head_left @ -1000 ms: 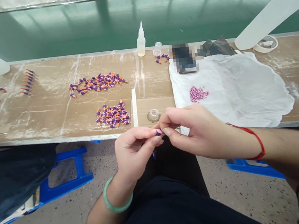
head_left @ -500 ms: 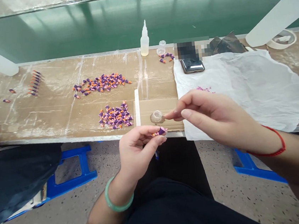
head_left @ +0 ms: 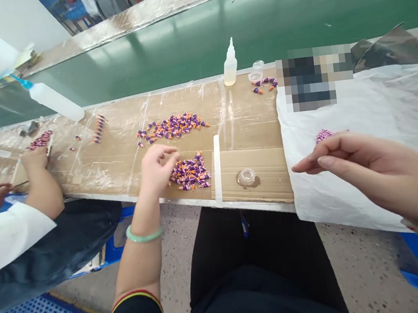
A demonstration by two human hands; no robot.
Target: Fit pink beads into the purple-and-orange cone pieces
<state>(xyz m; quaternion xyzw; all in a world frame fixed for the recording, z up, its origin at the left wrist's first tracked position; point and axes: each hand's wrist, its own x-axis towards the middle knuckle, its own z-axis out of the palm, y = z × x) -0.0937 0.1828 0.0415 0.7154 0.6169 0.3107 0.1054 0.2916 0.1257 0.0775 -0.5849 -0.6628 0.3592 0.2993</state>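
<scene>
My left hand (head_left: 157,169) hovers over the cardboard-covered bench, its loosely curled fingers just left of a pile of small purple-and-orange cone pieces (head_left: 189,174). Nothing shows in that hand. My right hand (head_left: 363,172) reaches over a white sheet (head_left: 370,199), its fingertips near a small patch of pink beads (head_left: 324,136). Thumb and forefinger stand slightly apart, with nothing visible between them. A second pile of the same pieces (head_left: 172,126) lies farther back, and a transparent cup (head_left: 247,177) sits on a cardboard square (head_left: 256,184).
A glue bottle (head_left: 229,64) and a small cup (head_left: 256,72) stand at the bench's back edge. A white strip (head_left: 216,168) stands beside the cardboard square. At left, a co-worker's hands (head_left: 35,165) work at the bench. A blurred patch (head_left: 315,78) hides objects behind the sheet.
The view has swung left and tilted. My hands have separated: the left has left the purple piece it held and moved over the pile, and the right has moved right over the sheet.
</scene>
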